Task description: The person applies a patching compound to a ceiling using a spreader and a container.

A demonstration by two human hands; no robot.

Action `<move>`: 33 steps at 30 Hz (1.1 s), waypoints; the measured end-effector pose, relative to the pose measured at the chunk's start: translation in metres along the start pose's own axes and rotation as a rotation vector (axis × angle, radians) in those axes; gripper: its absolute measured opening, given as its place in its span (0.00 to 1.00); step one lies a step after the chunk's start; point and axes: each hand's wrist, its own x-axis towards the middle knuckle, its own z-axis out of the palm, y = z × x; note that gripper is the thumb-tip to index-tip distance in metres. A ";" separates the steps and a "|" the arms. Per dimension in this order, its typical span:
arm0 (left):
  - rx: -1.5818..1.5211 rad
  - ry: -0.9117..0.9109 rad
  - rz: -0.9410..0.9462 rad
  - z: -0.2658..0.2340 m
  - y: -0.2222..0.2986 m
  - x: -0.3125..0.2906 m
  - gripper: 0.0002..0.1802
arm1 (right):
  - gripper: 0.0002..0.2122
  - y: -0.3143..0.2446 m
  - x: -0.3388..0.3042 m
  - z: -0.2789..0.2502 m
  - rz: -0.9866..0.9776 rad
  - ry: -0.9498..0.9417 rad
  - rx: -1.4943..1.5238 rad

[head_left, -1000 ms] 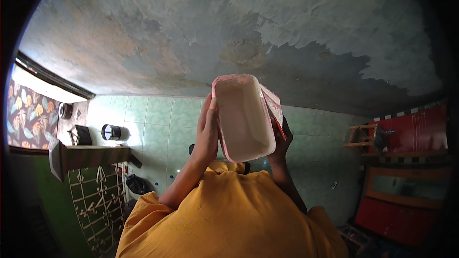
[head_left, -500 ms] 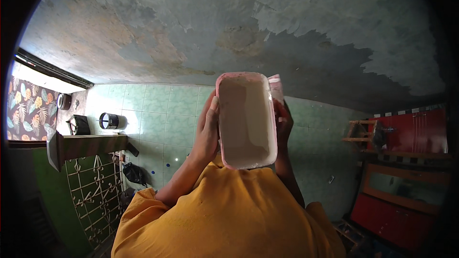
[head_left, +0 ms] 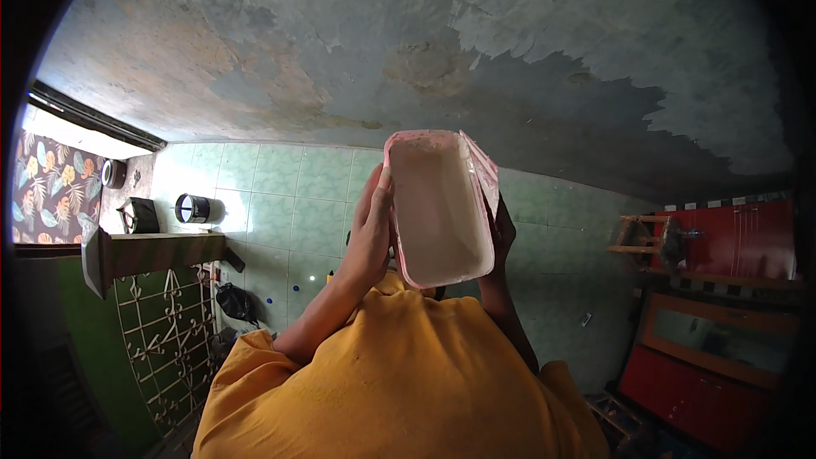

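I hold a deep rectangular pink tub (head_left: pixel 429 221) up in front of my chest, its mouth facing me. Whitish residue coats its inside. My left hand (head_left: pixel 371 234) is closed along its left wall, the thumb near the rim. On the opposite side, my right hand (head_left: pixel 503 234) is closed on a flat pink piece (head_left: pixel 482 172) with pale streaks, which leans against the tub's right rim. The piece's kind is unclear, and the tub hides part of it and most of the right fingers.
A patchy grey wall (head_left: pixel 340 42) rises ahead, above green floor tiles (head_left: pixel 280 170). At left are a dark bucket (head_left: pixel 193 208), a black bag (head_left: pixel 235 303) and a metal grille (head_left: pixel 170 323). A wooden frame (head_left: pixel 637 235) and red cabinet (head_left: pixel 739 238) stand at right.
The tub has tilted slightly, and its lower end has risen. The flat pink piece has come further into view along the right rim, with the right hand shifted a little lower.
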 end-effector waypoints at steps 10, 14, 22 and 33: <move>0.037 -0.019 0.023 0.006 0.008 -0.010 0.35 | 0.21 0.024 -0.011 0.002 0.082 -0.150 0.065; -0.010 -0.050 0.036 0.014 0.021 -0.014 0.36 | 0.19 0.061 0.005 -0.028 0.215 -0.084 -0.153; 0.344 -0.011 0.115 -0.018 0.040 0.009 0.41 | 0.13 -0.074 0.075 -0.059 0.040 -0.158 -0.265; 0.744 -0.143 0.058 -0.044 0.073 0.057 0.52 | 0.12 -0.130 0.128 0.003 -0.077 -0.515 -0.955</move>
